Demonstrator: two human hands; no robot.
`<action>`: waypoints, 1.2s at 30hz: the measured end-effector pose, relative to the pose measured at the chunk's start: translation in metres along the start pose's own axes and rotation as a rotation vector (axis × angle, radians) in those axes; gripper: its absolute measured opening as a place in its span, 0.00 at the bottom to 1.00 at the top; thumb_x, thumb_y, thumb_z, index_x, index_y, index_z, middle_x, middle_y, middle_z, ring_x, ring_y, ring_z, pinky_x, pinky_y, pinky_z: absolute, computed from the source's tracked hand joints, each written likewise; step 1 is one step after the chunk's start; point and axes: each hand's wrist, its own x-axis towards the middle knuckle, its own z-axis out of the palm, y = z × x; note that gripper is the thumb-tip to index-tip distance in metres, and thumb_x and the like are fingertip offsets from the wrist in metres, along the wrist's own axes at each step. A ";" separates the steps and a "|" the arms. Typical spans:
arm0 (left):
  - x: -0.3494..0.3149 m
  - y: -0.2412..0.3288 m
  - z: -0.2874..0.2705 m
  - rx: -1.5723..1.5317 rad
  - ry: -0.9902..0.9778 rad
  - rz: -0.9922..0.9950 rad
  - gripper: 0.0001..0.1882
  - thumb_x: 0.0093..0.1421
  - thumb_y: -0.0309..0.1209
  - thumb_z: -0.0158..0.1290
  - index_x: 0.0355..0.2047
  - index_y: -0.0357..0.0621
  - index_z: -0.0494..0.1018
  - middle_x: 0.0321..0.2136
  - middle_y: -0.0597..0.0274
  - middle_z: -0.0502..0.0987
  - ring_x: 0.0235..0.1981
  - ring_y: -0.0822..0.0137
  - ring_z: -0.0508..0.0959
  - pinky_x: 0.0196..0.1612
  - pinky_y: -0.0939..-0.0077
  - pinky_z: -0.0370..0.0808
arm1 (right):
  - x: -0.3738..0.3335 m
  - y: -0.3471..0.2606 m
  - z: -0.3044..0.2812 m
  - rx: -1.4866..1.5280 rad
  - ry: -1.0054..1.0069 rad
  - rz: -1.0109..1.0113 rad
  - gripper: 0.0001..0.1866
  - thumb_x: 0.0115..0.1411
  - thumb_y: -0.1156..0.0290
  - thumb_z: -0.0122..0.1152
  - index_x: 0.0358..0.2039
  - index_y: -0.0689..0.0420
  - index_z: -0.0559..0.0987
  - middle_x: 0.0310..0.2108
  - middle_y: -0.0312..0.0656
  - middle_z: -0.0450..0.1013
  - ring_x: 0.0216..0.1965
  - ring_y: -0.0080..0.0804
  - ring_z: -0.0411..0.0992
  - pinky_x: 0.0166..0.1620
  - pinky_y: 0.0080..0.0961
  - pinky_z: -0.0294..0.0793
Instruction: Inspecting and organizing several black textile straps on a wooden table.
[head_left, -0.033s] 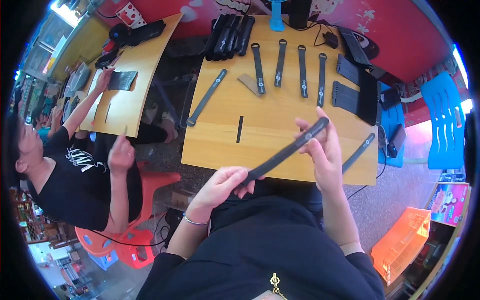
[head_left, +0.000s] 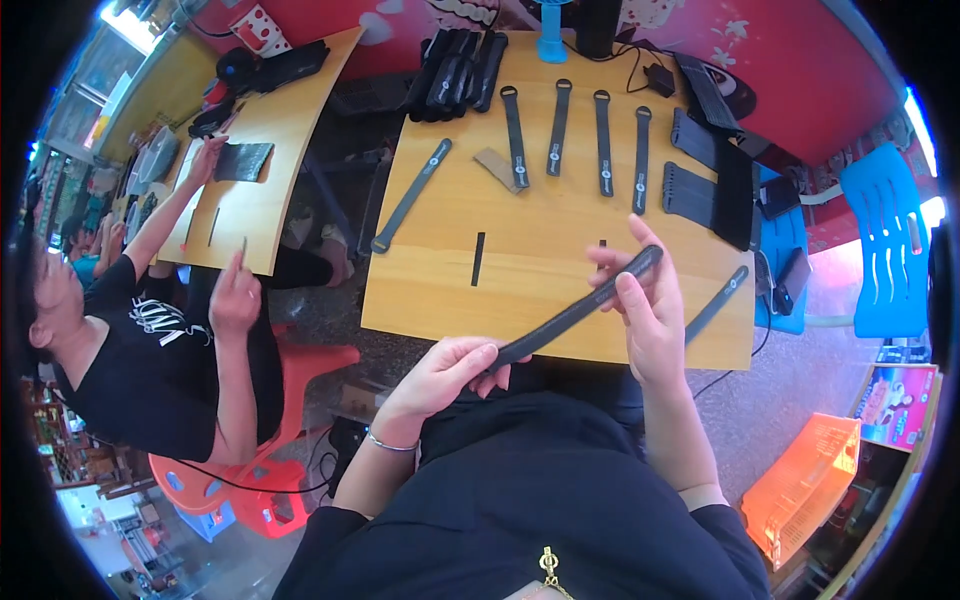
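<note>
A black strap is stretched at a slant between my hands, just above the table's front edge. My left hand pinches its lower left end between thumb and fingers. Around its upper right end, my right hand is closed, with the thumb on top and some fingertips raised. The side facing up is plain dark. Four similar straps with end loops lie beyond my hands in a row, one of them a looped strap. Another strap lies at the left, and a further strap is beside my right wrist.
The wooden table has a dark slot. A strap pile and cardboard scrap lie farther back; black strap packs are at right. A co-worker sits left. An orange crate stands lower right.
The held strap has turned over in my hands, so its pale printed mark no longer shows. My hands stay nearly in place. The co-worker's nearer hand has shifted slightly.
</note>
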 end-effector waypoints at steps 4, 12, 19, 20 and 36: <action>-0.001 -0.006 -0.002 0.062 -0.033 -0.004 0.15 0.66 0.32 0.43 0.46 0.35 0.72 0.28 0.67 0.74 0.26 0.78 0.70 0.33 0.85 0.69 | -0.006 0.000 -0.003 0.032 -0.076 0.100 0.25 0.62 0.70 0.52 0.58 0.61 0.60 0.42 0.44 0.72 0.38 0.24 0.71 0.38 0.15 0.69; 0.008 -0.015 -0.003 0.448 0.017 0.133 0.18 0.57 0.28 0.55 0.47 0.36 0.70 0.37 0.59 0.75 0.35 0.74 0.73 0.37 0.81 0.71 | -0.018 -0.006 0.008 0.070 -0.225 0.042 0.25 0.61 0.75 0.52 0.58 0.63 0.62 0.40 0.42 0.71 0.43 0.27 0.71 0.41 0.18 0.70; 0.020 0.026 0.017 0.341 0.240 0.488 0.22 0.50 0.26 0.61 0.47 0.39 0.71 0.37 0.62 0.73 0.32 0.75 0.71 0.29 0.85 0.67 | -0.023 -0.005 0.016 -0.298 -0.407 -0.027 0.31 0.59 0.81 0.54 0.62 0.61 0.57 0.39 0.41 0.72 0.39 0.25 0.72 0.43 0.19 0.70; 0.020 0.030 0.020 0.340 0.213 0.509 0.22 0.50 0.26 0.61 0.46 0.39 0.71 0.36 0.63 0.73 0.30 0.76 0.71 0.28 0.86 0.66 | -0.023 -0.006 0.020 -0.334 -0.403 -0.067 0.34 0.58 0.81 0.55 0.63 0.60 0.55 0.38 0.42 0.73 0.37 0.26 0.73 0.42 0.20 0.71; 0.024 0.025 0.030 0.174 0.329 0.544 0.11 0.51 0.17 0.57 0.36 0.32 0.74 0.34 0.57 0.75 0.34 0.71 0.79 0.34 0.83 0.77 | -0.024 -0.005 0.024 -0.282 -0.228 -0.163 0.13 0.55 0.82 0.58 0.42 0.61 0.77 0.35 0.43 0.74 0.37 0.29 0.75 0.38 0.19 0.76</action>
